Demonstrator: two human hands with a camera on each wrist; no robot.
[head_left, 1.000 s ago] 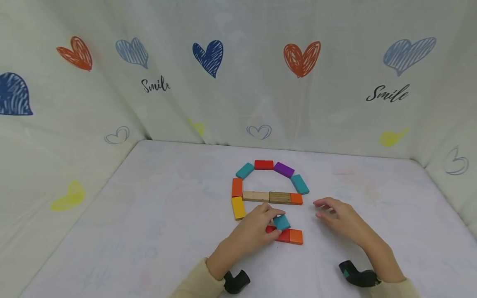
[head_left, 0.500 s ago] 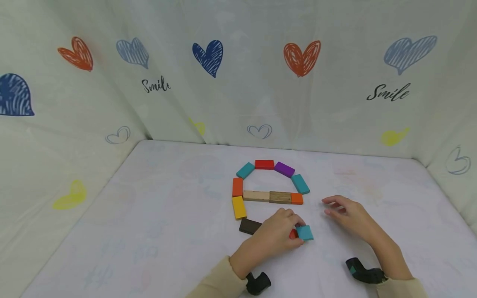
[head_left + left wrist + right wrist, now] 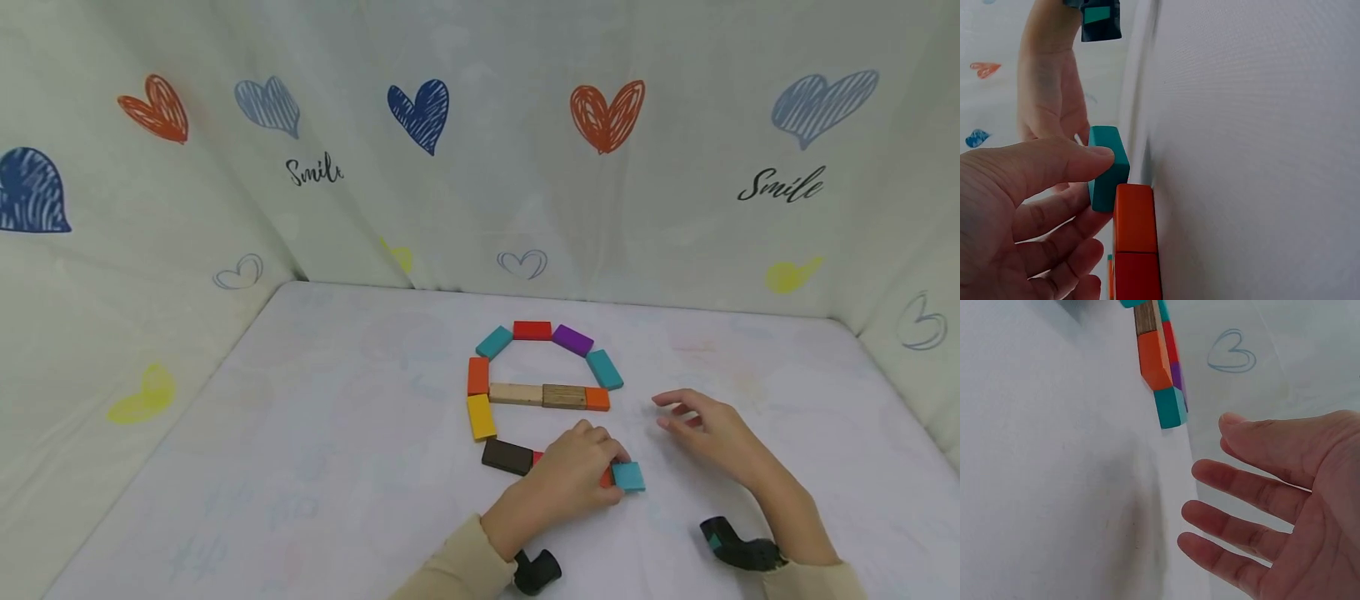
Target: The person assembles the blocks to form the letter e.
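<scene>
My left hand [image 3: 570, 473] pinches a teal block [image 3: 630, 477] between thumb and fingers at the right end of the bottom row. In the left wrist view this teal block [image 3: 1105, 195] sits right against the end of an orange block [image 3: 1135, 215], a red block [image 3: 1138, 275] behind it. Whether it touches the table is hard to tell. In the head view my left hand covers much of that row; its dark brown block [image 3: 507, 457] shows at the left. My right hand [image 3: 716, 437] hovers to the right of the blocks, fingers loosely extended, holding nothing.
Further blocks lie end to end in a curved, e-like outline: yellow [image 3: 482, 417], red-orange [image 3: 477, 377], red [image 3: 532, 331], purple [image 3: 573, 340] and teal [image 3: 604, 369], with wooden pieces [image 3: 516, 394] across the middle. A white printed curtain [image 3: 480, 208] stands behind the table [image 3: 337, 417].
My left hand has carried the teal block rightward and slightly nearer, to the bottom row's right end, uncovering the dark brown block. My right hand has drifted slightly right.
</scene>
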